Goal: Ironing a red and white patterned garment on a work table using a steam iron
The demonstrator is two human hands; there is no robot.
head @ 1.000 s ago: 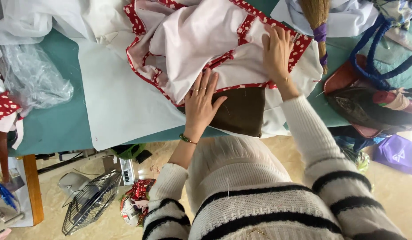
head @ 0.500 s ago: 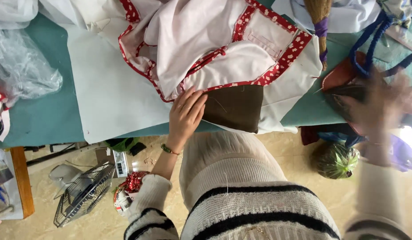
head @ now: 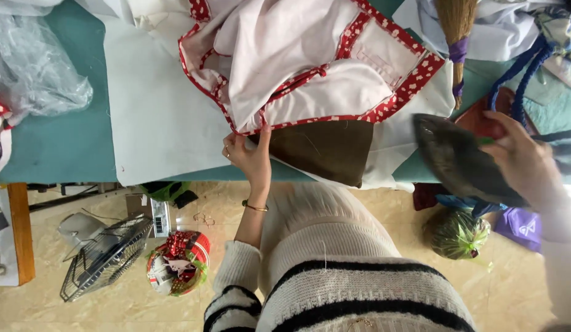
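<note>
A pale pink garment (head: 310, 67) with red patterned trim lies bunched on a white cloth (head: 162, 123) over the teal table (head: 51, 147). A brown pad (head: 325, 147) sticks out from under its near edge. My left hand (head: 248, 157) pinches the garment's red-trimmed hem right beside the brown pad. My right hand (head: 525, 163) is at the right edge of the table and holds a dark iron (head: 458, 163) tilted on its side, soleplate facing me, a short way right of the garment.
A crumpled clear plastic bag (head: 33, 67) lies at the left. A straw brush (head: 455, 24) and a blue cord (head: 525, 74) are at the back right. On the floor stand a wire fan cage (head: 104, 255), a red basket (head: 178, 261) and a green bundle (head: 458, 233).
My right hand left the garment, swung out to the right and now holds the iron. My left hand slid from flat on the cloth to gripping the hem.
</note>
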